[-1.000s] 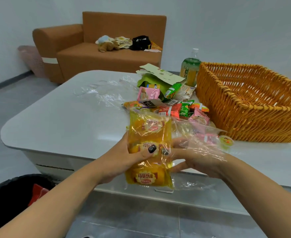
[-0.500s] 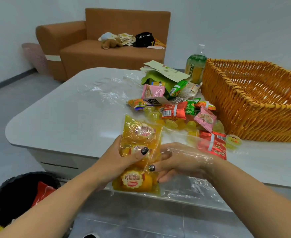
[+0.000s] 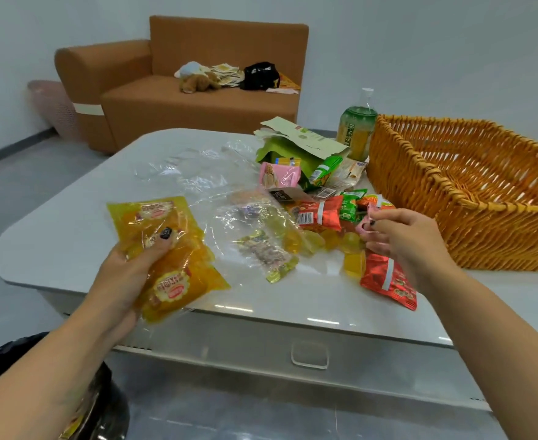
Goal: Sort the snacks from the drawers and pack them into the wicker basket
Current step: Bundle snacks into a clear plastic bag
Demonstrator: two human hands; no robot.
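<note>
Presently the person's left hand grips a flat yellow transparent plastic bag of jelly snacks, thumb pressed across its front, holding it just above the near left part of the white rounded table. The right hand hangs over the snack pile with fingers loosely curled; its fingertips lie against a small pink packet, though whether they pinch it cannot be told. Directly below that hand lies a red foil sachet with a white stripe, and beside it loose yellow jelly cups and a second red sachet. Crumpled clear plastic wrap covers the table centre, with a small printed packet under it. Further back sit a pink packet showing a bear, green packets and an opened green cardboard box. The large woven orange wicker basket stands on the right of the table, touching the pile's edge; no snacks show inside it. A green-labelled drink bottle stands just behind its corner. A brown sofa stands against the far wall.
</note>
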